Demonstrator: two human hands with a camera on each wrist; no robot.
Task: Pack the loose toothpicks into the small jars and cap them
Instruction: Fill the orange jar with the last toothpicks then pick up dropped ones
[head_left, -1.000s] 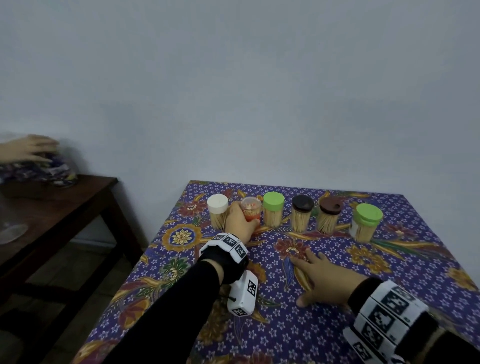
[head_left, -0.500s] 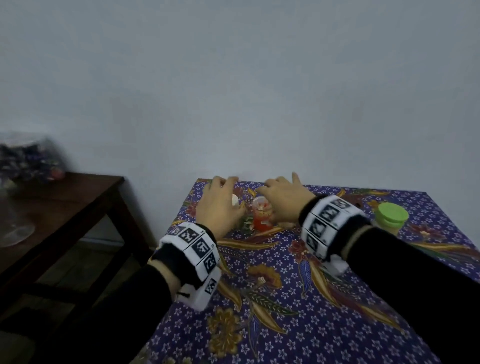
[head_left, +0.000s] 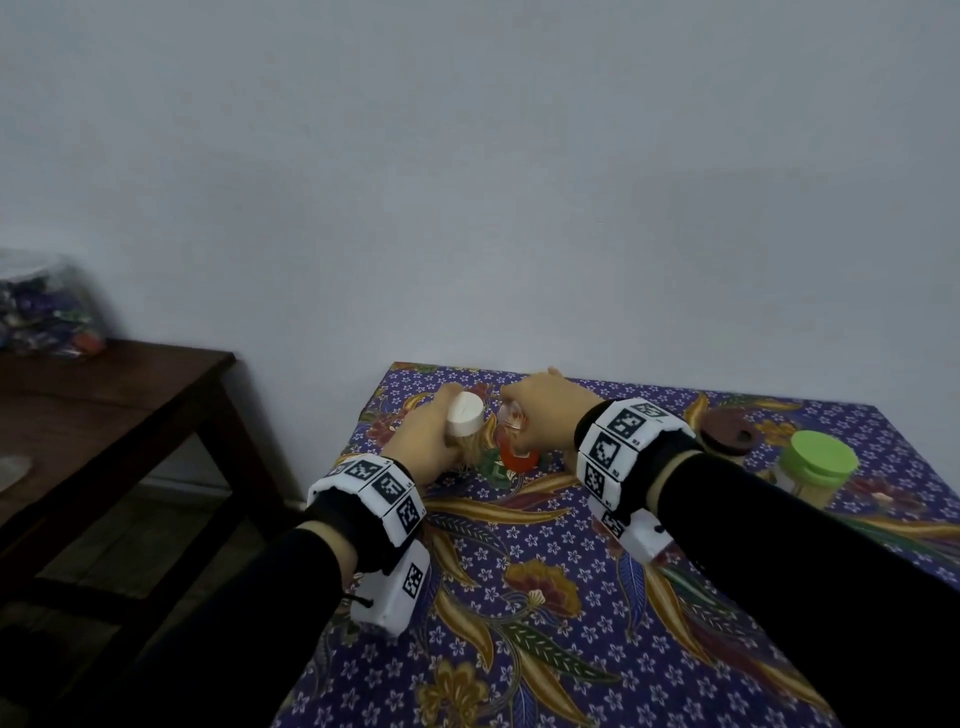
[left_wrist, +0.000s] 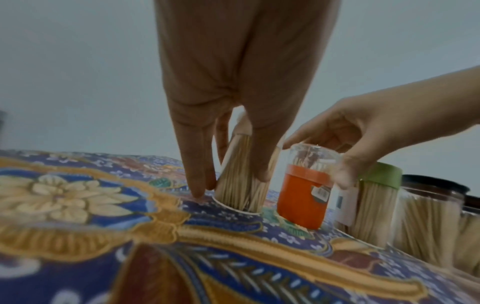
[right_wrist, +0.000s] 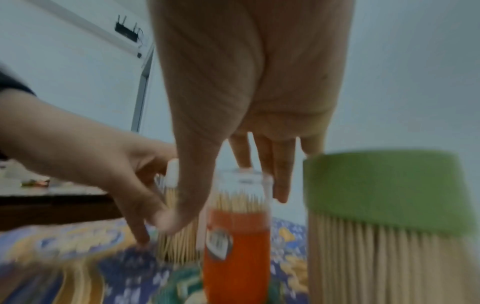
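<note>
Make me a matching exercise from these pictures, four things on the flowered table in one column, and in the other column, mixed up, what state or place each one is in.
Things:
1. white-capped jar
2. orange jar
3. left hand
4. right hand

States:
A. fingers over a clear top
B. tilted, full of toothpicks
C. upright, clear top on
D. grips the tilted jar

Pairs: 1-B, 2-C, 3-D, 4-A

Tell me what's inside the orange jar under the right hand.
Toothpick tips show through the clear top of the orange jar, standing upright; the right hand has its grip around that top. The opaque orange body hides their lower parts, so how full it is cannot be seen.
</note>
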